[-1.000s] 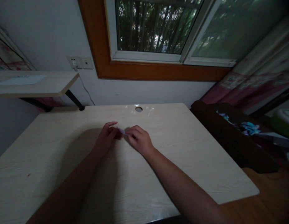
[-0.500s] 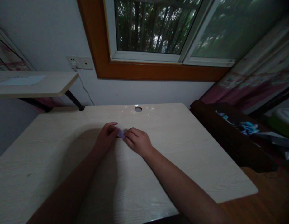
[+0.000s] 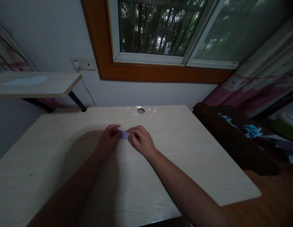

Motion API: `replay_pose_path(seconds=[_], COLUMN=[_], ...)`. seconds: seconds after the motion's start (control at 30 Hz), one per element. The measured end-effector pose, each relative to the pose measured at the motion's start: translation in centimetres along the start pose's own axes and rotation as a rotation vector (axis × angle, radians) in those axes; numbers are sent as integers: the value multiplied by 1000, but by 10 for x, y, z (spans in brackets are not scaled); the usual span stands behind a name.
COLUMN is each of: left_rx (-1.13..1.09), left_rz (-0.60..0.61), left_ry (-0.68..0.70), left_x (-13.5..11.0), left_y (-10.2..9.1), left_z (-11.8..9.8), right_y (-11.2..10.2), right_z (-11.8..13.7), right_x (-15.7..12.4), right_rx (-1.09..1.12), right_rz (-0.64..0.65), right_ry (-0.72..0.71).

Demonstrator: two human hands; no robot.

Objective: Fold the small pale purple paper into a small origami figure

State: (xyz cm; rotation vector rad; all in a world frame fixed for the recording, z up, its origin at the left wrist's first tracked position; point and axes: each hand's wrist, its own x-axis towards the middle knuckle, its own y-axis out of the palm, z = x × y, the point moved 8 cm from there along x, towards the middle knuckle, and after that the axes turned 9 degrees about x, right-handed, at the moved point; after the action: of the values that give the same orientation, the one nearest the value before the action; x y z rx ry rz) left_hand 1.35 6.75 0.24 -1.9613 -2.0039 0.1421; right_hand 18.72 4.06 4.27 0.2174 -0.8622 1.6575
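Purple paper [image 3: 124, 135], a small folded piece, sits between both sets of fingertips, low over the middle of the desk [image 3: 184, 164]. Too dim and too small to tell whether it touches the desktop.

Left hand [image 3: 109, 138]: fingers curled in, thumb and forefinger pinched on the paper's left edge. Heel of hand down on the wood, forearm running back toward the near-left corner.

Right hand [image 3: 143, 141]: fingers bent and drawn narrow, tips closed on the paper's right edge. Knuckles up, wrist low on the desk, forearm running back toward the near-right.

Hands nearly meet; only the paper shows between them. Fold lines not readable.

Outward: desk is pale wood grain, with a round cable hole [image 3: 140, 110] near its far edge, beyond the hands. Wall socket [image 3: 82, 63] on the white wall at far left, a cord hanging from it. Side shelf [image 3: 49, 86] at left, on dark brackets, with a pale sheet [image 3: 25, 80] lying on it. Window [image 3: 160, 28] with brown wooden frame above, trees outside. Patterned curtain [image 3: 260, 78] at right. Dark wooden furniture [image 3: 231, 135] beside the desk's right edge, coloured clutter on top, unclear.
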Motion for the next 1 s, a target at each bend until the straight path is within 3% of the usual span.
replay_pose_path(seconds=[0.27, 0.47, 1.0], left_rx=[20, 71, -31], left_rz=[72, 88, 127], left_ry=[5, 9, 40], left_x=[0, -1, -4], left_y=[7, 8, 11], left_z=[3, 0, -4], right_y=[8, 6, 14], right_z=[-9, -17, -21], right_x=[-1, 0, -2], right_rx=[5, 46, 137], right_rz=[85, 40, 107], right_ry=[70, 111, 143])
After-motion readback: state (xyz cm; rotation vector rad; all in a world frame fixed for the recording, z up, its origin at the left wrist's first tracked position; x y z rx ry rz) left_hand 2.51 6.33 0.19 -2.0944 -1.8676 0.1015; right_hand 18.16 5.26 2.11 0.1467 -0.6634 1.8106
